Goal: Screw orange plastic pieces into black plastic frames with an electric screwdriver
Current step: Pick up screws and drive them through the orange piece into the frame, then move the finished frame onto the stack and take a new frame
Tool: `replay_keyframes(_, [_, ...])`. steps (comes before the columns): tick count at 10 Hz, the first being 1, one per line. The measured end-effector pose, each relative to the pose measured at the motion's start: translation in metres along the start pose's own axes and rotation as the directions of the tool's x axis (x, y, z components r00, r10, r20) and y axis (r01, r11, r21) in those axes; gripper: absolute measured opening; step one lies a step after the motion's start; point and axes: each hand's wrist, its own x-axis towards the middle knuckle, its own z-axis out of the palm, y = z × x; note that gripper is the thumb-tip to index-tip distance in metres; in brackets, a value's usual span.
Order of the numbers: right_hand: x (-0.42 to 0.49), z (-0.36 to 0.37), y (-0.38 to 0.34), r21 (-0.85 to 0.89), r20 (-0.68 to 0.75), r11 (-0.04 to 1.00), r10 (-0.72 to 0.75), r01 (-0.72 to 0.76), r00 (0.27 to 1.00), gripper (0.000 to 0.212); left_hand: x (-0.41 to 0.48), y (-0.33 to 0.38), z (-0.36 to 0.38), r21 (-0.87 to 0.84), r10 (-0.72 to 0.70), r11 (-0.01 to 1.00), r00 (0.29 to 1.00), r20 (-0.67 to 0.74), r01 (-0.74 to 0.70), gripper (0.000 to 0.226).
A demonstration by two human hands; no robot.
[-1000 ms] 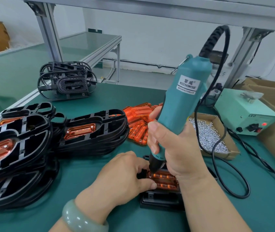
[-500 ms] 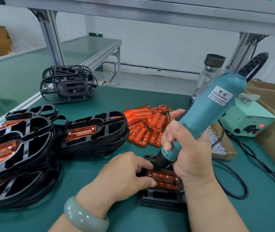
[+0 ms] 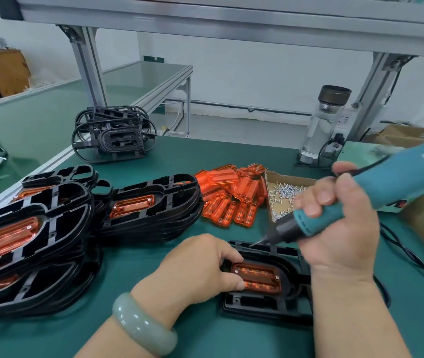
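Left hand pinches the orange piece seated in its black frame. Right hand is wrapped round the tilted teal electric screwdriver, tip just above the frame.

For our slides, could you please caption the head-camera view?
Left hand holds a black frame fitted with an orange piece while the right hand grips the electric screwdriver tilted above it.

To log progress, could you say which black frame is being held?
The single frame nearest the person, gripped by the left hand; the others lie stacked, untouched.
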Motion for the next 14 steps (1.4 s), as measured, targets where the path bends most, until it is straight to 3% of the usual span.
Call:
replay_keyframes(1, [0.007, -0.014, -0.005, 0.033, -0.19, 0.998, -0.048, 0.055, 0.981, 0.009, 0.002, 0.008, -0.003, 0.097, 0.016, 0.995, 1.0, -0.025, -0.014, 0.046])
replay_keyframes(2, [0.01, -0.016, -0.009, 0.077, -0.345, 0.989, -0.093, 0.127, 0.934, 0.011, 0.002, 0.021, -0.002, 0.123, 0.09, 0.99, 0.985, -0.149, -0.072, 0.04])
replay_keyframes(3, [0.014, -0.029, -0.013, 0.089, -0.488, 0.984, -0.094, 0.157, 0.868, 0.012, 0.007, 0.04, 0.004, 0.099, 0.238, 0.969, 0.958, -0.158, -0.224, 0.043])
replay_keyframes(4, [0.023, -0.036, -0.006, 0.085, -0.576, 0.96, -0.17, 0.266, 0.8, 0.016, 0.017, 0.061, 0.017, 0.132, 0.381, 0.918, 0.924, -0.027, -0.375, 0.068])
replay_keyframes(5, [0.011, -0.17, -0.106, 0.072, -0.699, 0.956, -0.156, 0.286, 0.698, 0.016, 0.026, 0.075, 0.031, 0.241, 0.414, 0.87, 0.902, 0.121, -0.431, 0.091])
replay_keyframes(6, [0.029, -0.166, -0.108, 0.11, -0.703, 0.946, -0.143, 0.306, 0.697, 0.015, 0.028, 0.079, 0.036, 0.306, 0.393, 0.855, 0.908, 0.145, -0.419, 0.089])
replay_keyframes(7, [0.036, -0.129, -0.084, 0.059, -0.637, 0.953, -0.193, 0.297, 0.746, 0.015, 0.021, 0.076, 0.029, 0.355, 0.368, 0.85, 0.921, 0.13, -0.389, 0.082])
replay_keyframes(8, [0.007, -0.032, 0.003, 0.06, -0.638, 0.971, -0.141, 0.232, 0.757, 0.014, 0.009, 0.064, 0.016, 0.355, 0.288, 0.879, 0.948, 0.138, -0.319, 0.077])
replay_keyframes(9, [0.015, -0.023, -0.005, 0.091, -0.562, 0.985, -0.068, 0.143, 0.825, 0.014, -0.006, 0.046, 0.002, 0.309, 0.22, 0.913, 0.96, 0.175, -0.265, 0.071])
replay_keyframes(12, [0.013, -0.014, 0.005, 0.073, -0.522, 0.996, -0.01, 0.057, 0.853, 0.017, -0.038, 0.0, -0.031, 0.324, 0.052, 0.94, 0.982, 0.181, -0.11, 0.074])
replay_keyframes(14, [0.01, -0.012, 0.007, 0.084, -0.498, 0.995, -0.001, 0.049, 0.867, 0.02, -0.045, -0.007, -0.036, 0.327, 0.031, 0.942, 0.99, 0.137, -0.075, 0.076])
